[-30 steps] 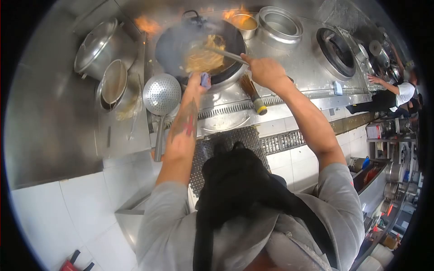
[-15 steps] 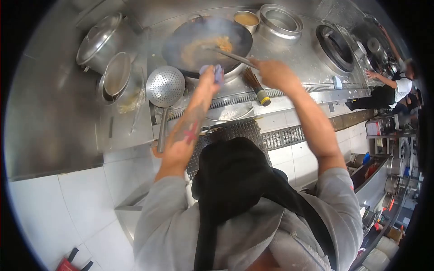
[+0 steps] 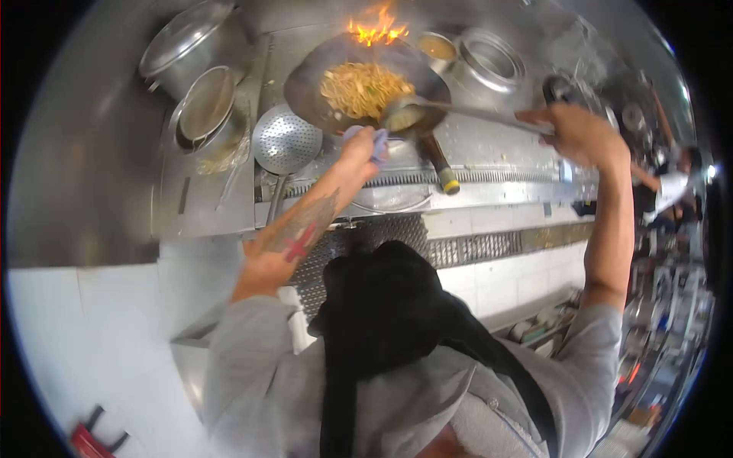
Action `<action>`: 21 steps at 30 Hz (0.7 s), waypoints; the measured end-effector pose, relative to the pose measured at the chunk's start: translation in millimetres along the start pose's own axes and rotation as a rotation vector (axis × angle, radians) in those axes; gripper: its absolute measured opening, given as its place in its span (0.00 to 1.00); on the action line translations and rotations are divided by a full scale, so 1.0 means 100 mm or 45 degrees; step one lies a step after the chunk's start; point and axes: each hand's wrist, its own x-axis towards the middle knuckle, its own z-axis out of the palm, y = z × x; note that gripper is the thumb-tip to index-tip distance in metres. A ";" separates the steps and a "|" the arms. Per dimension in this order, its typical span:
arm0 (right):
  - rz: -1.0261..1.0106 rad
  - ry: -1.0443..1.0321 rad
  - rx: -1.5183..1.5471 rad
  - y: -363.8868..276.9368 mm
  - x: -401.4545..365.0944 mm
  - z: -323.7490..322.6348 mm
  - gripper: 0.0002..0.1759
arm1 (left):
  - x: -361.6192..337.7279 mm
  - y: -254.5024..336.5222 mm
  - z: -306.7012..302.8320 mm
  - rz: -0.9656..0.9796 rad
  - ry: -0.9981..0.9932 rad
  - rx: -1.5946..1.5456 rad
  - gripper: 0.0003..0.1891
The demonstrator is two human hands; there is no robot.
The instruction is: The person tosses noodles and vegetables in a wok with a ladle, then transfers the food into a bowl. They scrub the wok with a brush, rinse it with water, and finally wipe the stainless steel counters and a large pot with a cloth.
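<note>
The noodles [image 3: 359, 88] lie in a loose, browned heap in the dark wok [image 3: 427, 76], mostly on its far and left side, with pale bits among them. The ladle [image 3: 405, 115] reaches into the wok from the right; its bowl is by the near right edge of the heap and has something pale in it. Flames [image 3: 378, 30] rise at the wok's far rim.

The right hand [image 3: 580, 133] has its grip closed around the ladle's handle, well to the right of the wok. The left hand [image 3: 360, 149] is at the wok's near rim, its grip closed on a bunched, pale purple cloth [image 3: 379, 146]; whether the fingers touch the metal cannot be told.

Just right of the cloth, a brush [image 3: 440, 163] with a yellow-banded end points toward the person. Left of the wok, a perforated strainer [image 3: 287, 140] rests on the metal tabletop [image 3: 496, 149], its handle toward the person. Farther left are a mesh sieve [image 3: 208, 103] over a bowl and a large lidded pot [image 3: 191, 47]. Beyond the wok's right side stand a small pot of orange-brown liquid [image 3: 437, 50] and a round metal vessel [image 3: 491, 61]. At the far right, another person [image 3: 672, 187] is near the cooking line.
</note>
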 end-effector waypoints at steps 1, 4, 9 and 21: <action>-0.008 -0.037 -0.020 -0.05 0.00 -0.02 0.28 | -0.04 0.12 0.11 0.033 0.006 -0.048 0.09; -0.029 0.008 0.144 -0.23 0.40 0.32 0.29 | 0.09 0.23 0.42 -0.013 -0.056 -0.141 0.10; 0.032 0.200 0.286 -0.68 1.26 1.28 0.31 | 0.94 -0.65 -0.31 0.325 -0.055 0.135 0.02; -0.001 0.225 0.205 -0.16 0.35 0.82 0.30 | 1.14 0.11 -0.09 0.209 0.006 0.171 0.06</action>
